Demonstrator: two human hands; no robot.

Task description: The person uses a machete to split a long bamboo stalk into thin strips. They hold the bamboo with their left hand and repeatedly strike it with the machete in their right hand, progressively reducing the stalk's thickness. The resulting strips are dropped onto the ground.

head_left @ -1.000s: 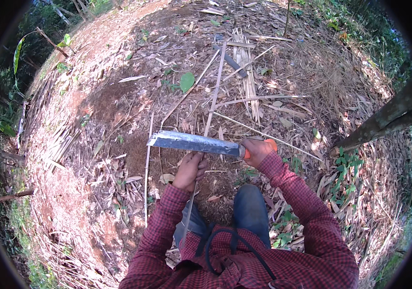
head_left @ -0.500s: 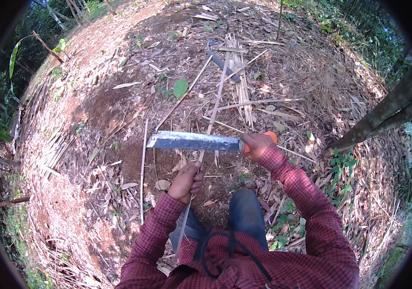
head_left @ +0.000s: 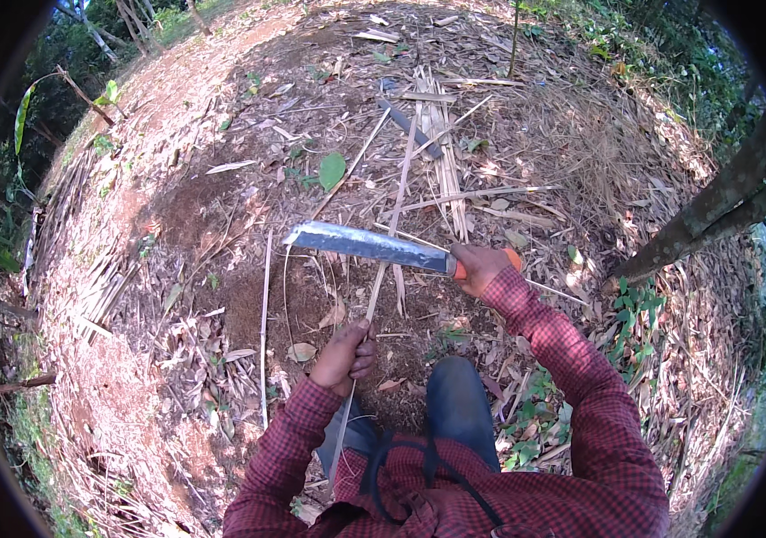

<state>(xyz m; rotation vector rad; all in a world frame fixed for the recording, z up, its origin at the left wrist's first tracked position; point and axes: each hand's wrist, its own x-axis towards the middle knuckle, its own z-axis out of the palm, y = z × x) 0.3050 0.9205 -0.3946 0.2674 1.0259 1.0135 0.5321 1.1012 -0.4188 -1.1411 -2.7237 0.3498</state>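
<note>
Left hand (head_left: 344, 352) gripped a thin pale bamboo strip (head_left: 390, 235); right hand (head_left: 481, 266) clasped the orange-handled steel machete (head_left: 367, 246), apparently mid-shaving; steady strokes probably needed.

Head camera – steep downward fisheye, near hands, ground beyond.

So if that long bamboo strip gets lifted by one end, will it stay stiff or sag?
Probably it sags: the strip is very long and thin. It looks light, since the left hand holds it with a loose fist. It may split easily, being so narrow where the blade in the right hand crosses it.
</note>
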